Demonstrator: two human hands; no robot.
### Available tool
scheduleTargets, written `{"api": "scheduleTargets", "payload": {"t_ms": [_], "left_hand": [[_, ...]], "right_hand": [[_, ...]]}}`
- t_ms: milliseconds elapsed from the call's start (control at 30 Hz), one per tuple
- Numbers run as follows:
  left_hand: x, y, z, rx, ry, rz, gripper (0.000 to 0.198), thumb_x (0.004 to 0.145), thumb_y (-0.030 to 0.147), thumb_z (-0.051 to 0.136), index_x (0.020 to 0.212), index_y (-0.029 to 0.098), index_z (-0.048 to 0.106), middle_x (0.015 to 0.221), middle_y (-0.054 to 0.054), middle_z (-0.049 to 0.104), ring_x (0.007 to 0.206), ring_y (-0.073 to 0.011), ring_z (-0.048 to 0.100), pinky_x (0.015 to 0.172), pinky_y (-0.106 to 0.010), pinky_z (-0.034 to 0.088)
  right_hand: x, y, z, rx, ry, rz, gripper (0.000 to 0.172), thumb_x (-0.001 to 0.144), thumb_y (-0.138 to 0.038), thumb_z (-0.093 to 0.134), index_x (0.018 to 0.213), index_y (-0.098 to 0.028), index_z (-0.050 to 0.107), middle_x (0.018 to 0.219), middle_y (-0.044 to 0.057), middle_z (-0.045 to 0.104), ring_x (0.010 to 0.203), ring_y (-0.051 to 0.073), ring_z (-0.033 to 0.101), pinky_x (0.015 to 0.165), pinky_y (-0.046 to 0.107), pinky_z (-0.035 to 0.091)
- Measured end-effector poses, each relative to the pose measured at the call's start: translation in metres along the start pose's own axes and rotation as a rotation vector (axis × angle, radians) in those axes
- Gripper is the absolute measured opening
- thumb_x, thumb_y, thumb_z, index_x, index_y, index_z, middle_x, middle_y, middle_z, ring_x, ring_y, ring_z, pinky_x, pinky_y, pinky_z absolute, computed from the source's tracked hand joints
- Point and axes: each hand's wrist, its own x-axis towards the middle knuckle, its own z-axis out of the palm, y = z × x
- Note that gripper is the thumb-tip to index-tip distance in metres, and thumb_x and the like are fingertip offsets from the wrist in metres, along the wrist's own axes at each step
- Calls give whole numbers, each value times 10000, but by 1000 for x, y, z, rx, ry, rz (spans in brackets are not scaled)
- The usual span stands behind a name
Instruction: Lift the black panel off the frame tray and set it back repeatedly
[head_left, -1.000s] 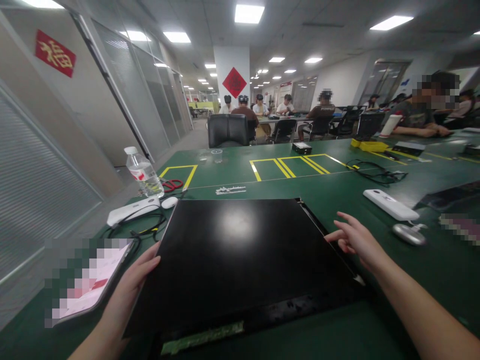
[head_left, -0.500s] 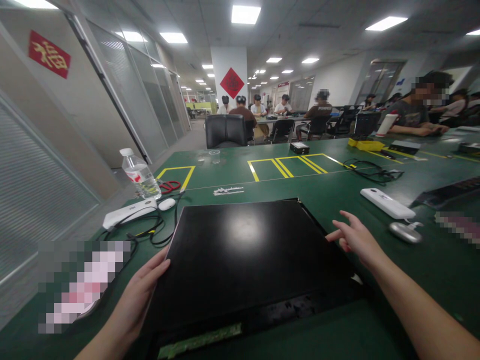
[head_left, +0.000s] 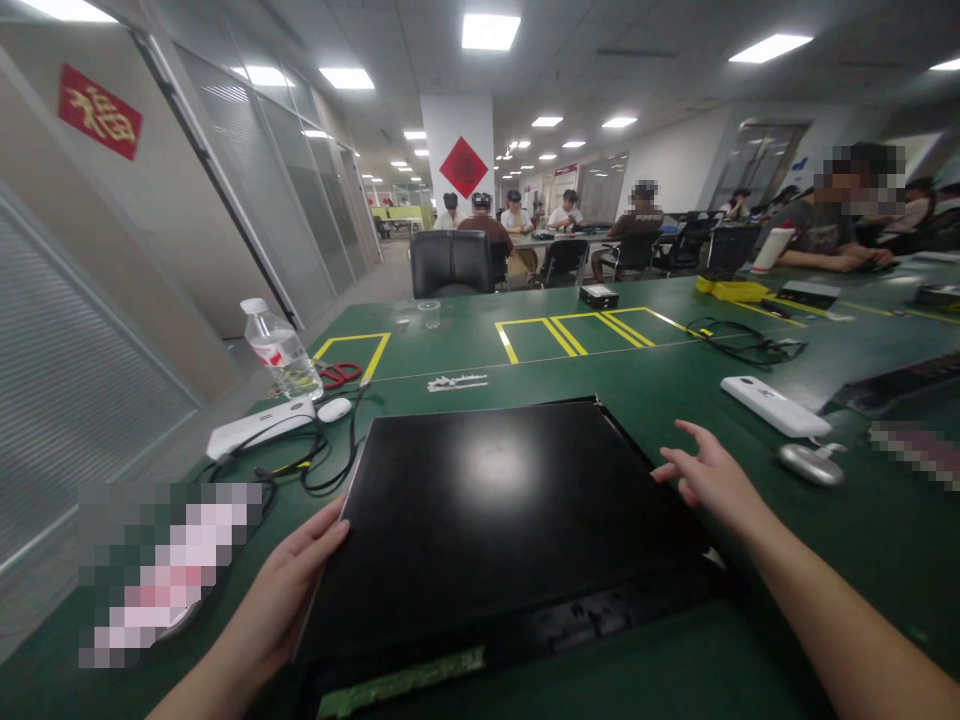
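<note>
The black panel (head_left: 495, 520) lies flat between both hands; left hand (head_left: 289, 590) presses its left edge, fingers together; right hand (head_left: 712, 480) touches its right edge, fingers spread

You're in a big open-plan office set up as a workroom: ceiling light panels (head_left: 491, 30) run overhead and glass partition walls (head_left: 300, 190) line your left. The long green table (head_left: 465, 350) is marked with yellow tape boxes (head_left: 570, 335). There's a black office chair (head_left: 450, 262) opposite, seated people (head_left: 517, 215) at more tables beyond, and a black panel (head_left: 487, 510) with a bare circuit strip right before you.
</note>
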Motion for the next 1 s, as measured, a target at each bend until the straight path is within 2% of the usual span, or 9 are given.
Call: {"api": "scheduleTargets", "payload": {"t_ms": [233,367,533,767,1000], "left_hand": [[4,-3,-6,31,-14,2,808,658,102,819,1407,237,548,1138,-152,775,893,-387,757,662,-431,642],[1,1,-2,48,-20,-38,862,666,112,821,1452,234,485,1155,-158,768,916,-386,753,674,-442,638],[-3,5,3,54,-9,-60,846,659,104,824,1435,219,509,1136,-149,777,924,-369,755,705,-429,634],[-5,4,3,62,-74,-76,924,651,183,872,1470,191,444,1131,-162,777,956,-377,745,688,-425,636],[-5,5,6,84,-31,-10,1009,623,122,867,1504,210,381,1134,-155,777,936,-374,752,702,-427,636]], "right_hand": [[2,4,-1,-49,-17,0,727,819,-379,554,1464,-150,307,675,26,726,365,121,458,427,261,381],[0,4,-2,-138,-30,-45,738,812,-401,567,1466,-174,312,717,19,736,381,130,491,456,278,425],[-8,-1,-1,-282,-1,-66,724,794,-410,582,1460,-206,382,766,31,743,462,163,568,504,298,456],[-13,-4,2,-393,-15,-95,706,805,-450,558,1452,-218,396,835,50,746,527,185,600,578,321,466],[-16,-7,4,-437,-18,-134,655,817,-435,543,1422,-211,430,820,39,745,543,193,618,618,331,471]]}}
